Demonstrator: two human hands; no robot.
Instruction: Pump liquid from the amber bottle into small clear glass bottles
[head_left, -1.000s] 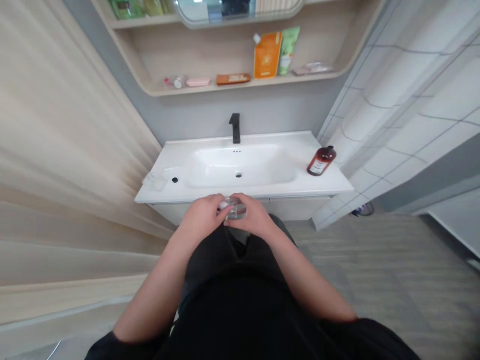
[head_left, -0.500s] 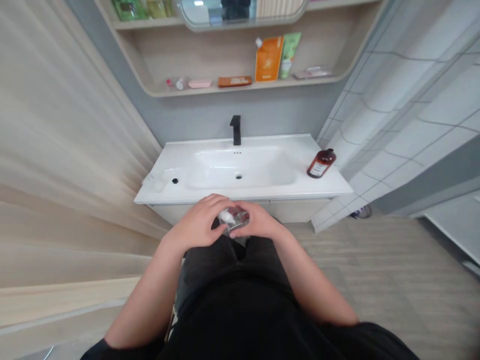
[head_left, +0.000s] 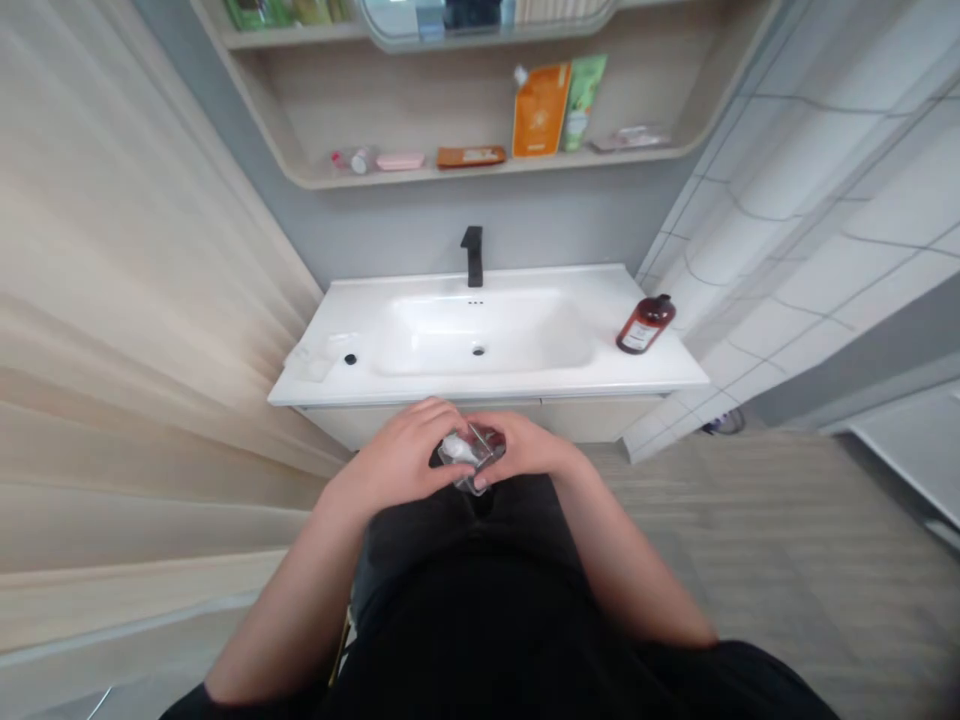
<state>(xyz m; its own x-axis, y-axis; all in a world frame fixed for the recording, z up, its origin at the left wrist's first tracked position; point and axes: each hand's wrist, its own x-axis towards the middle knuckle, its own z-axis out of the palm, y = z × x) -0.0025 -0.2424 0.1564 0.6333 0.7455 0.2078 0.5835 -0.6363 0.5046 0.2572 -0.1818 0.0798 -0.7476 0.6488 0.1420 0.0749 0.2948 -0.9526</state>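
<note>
In front of the washbasin's edge, low over my lap, my left hand (head_left: 411, 452) and my right hand (head_left: 526, 446) hold a small clear plastic package (head_left: 484, 455) between them. Something white and rounded (head_left: 456, 448) shows at its left side; its kind I cannot make out. My left fingers curl round the left side with the thumb along the near side. The right thumb and fingers grip the other side. An amber bottle (head_left: 646, 325) with a pale label and dark neck stands on the right of the counter.
The white washbasin (head_left: 420, 385) has a black tap (head_left: 472, 256). Clear, crumpled plastic (head_left: 311, 362) and a small black round piece (head_left: 350, 359) lie left of the bowl. A shelf (head_left: 337, 182) above bears an orange pouch (head_left: 540, 112) and a green tube (head_left: 582, 105). A beige curtain (head_left: 150, 300) hangs left.
My hands have moved slightly down towards my body with the package. The package has turned, and my right thumb has shifted lower on it.
</note>
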